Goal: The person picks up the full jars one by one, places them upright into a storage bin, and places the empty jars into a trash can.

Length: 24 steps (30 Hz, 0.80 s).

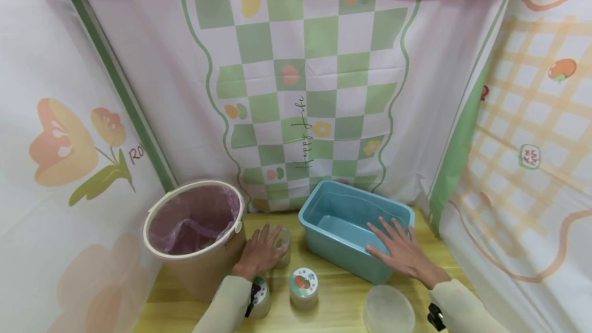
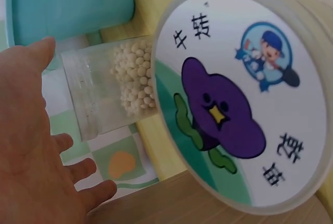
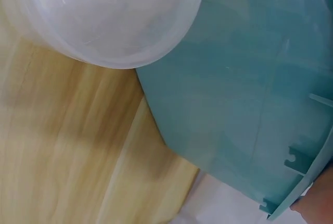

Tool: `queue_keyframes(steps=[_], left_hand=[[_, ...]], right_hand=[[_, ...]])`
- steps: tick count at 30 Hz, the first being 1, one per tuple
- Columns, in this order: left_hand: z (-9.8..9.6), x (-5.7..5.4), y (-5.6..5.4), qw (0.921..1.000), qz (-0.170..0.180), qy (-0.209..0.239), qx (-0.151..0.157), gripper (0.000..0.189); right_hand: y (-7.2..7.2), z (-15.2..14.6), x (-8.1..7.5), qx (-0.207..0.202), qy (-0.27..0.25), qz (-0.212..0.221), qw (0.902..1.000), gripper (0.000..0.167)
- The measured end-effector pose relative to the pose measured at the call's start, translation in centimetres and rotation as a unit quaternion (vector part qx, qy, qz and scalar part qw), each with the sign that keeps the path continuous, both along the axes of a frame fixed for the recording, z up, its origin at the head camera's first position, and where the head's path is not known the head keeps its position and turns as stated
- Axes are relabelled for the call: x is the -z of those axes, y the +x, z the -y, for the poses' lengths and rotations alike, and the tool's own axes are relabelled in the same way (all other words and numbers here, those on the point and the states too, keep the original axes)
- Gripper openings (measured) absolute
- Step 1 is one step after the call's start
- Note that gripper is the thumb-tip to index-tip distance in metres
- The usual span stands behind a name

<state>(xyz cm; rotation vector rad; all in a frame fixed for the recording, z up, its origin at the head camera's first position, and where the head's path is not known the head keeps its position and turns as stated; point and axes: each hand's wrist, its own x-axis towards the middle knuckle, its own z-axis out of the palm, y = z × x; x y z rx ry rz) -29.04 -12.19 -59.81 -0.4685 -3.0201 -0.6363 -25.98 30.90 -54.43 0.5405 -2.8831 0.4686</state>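
In the head view my left hand (image 1: 260, 253) is over a clear jar (image 1: 281, 243) beside the bucket. The left wrist view shows small whitish balls (image 2: 138, 70) inside that jar and the fingers spread by its end, not curled round it. A lidded jar with a purple flower label (image 2: 223, 104) stands close to the left wrist. My right hand (image 1: 401, 248) lies with spread fingers over the near right rim of a teal plastic bin (image 1: 324, 240). In the right wrist view only a bit of that hand (image 3: 318, 200) shows at the bin's edge.
The beige bucket (image 1: 194, 266) with a purple liner stands at the left. A jar with a red-fruit label (image 1: 303, 282) sits between the arms. Near the right wrist is a round translucent container (image 1: 389, 312). Printed cloth curtains (image 1: 319, 102) enclose the wooden table (image 1: 337, 299).
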Motion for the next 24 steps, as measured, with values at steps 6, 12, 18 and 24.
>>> queue_keyframes(steps=[6, 12, 18, 24], left_hand=[[-0.1, 0.6, 0.0, 0.9998, 0.015, 0.014, 0.004, 0.074], [-0.2, 0.5, 0.2, 0.9990, 0.033, 0.030, 0.001, 0.072], [-0.6, -0.3, 0.8, 0.9958, 0.054, 0.074, -0.001, 0.069], [-1.0, -0.1, 0.9, 0.9948, 0.037, 0.094, -0.014, 0.066]], right_hand=[[0.1, -0.1, 0.3, 0.004, 0.009, -0.027, 0.9996, 0.070], [0.0, -0.1, 0.8, 0.008, 0.014, -0.044, 0.9989, 0.068], [0.1, -0.1, 1.0, 0.010, 0.014, -0.045, 0.9988, 0.068], [0.1, 0.0, 1.0, 0.012, 0.012, -0.043, 0.9989, 0.068]])
